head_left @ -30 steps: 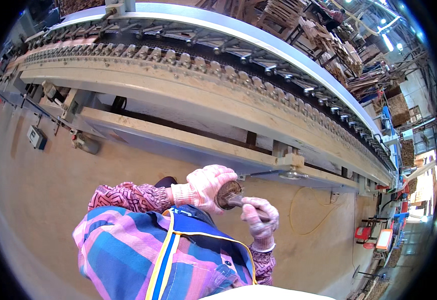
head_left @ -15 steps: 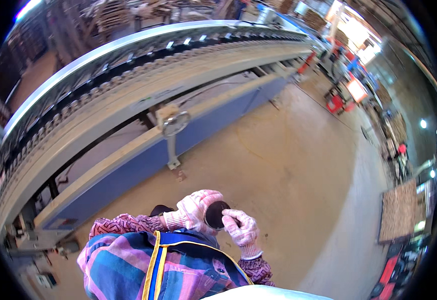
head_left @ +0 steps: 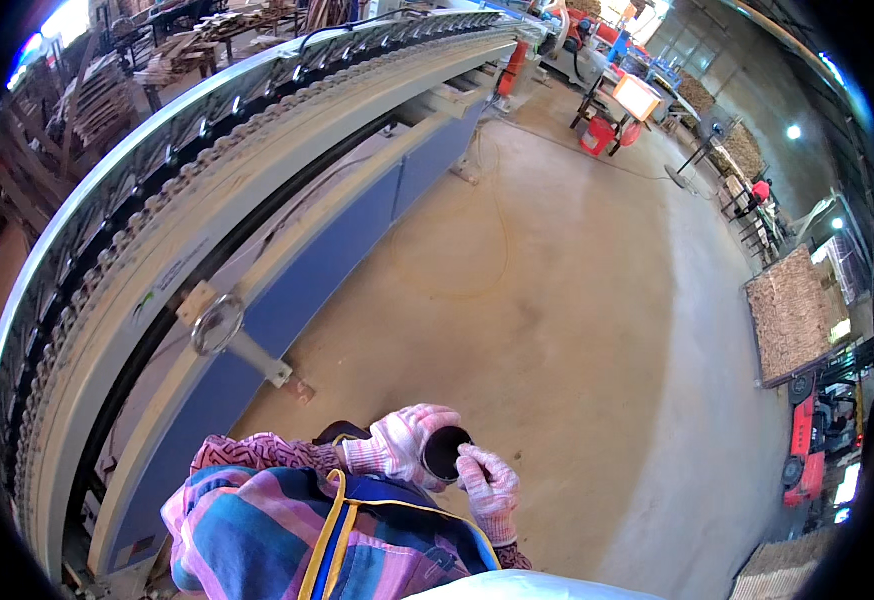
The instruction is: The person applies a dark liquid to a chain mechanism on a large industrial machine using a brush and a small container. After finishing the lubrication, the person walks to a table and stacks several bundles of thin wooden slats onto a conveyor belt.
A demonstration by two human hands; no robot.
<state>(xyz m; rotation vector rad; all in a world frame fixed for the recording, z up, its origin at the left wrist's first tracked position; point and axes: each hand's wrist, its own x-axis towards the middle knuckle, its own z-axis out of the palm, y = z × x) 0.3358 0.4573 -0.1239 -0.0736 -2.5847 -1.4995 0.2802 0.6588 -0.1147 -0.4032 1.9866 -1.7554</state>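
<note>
Both hands wear pale pink-and-white knit gloves and are close together in front of my body. My left hand (head_left: 402, 445) is wrapped round the left side of a dark round object (head_left: 446, 454) with a flat, disc-like face; its exact kind cannot be made out. On the object's right edge, my right hand (head_left: 489, 487) has its fingers bent and pressed together at the rim. Patterned purple sleeves and a plaid garment with yellow-edged blue trim lie just below the hands.
A long machine (head_left: 189, 245) with a chain-like row and blue side panel runs along the left, its handwheel (head_left: 218, 324) sticking out. Concrete floor (head_left: 557, 330) stretches ahead. Stacked wood (head_left: 792, 312) and a red vehicle (head_left: 807, 445) stand right; a red machine part (head_left: 599, 135) is farther off.
My view has turned right, so the long machine and handwheel have shifted left and the vehicle shows more fully. Both hands keep nearly the same hold on the dark round object.
</note>
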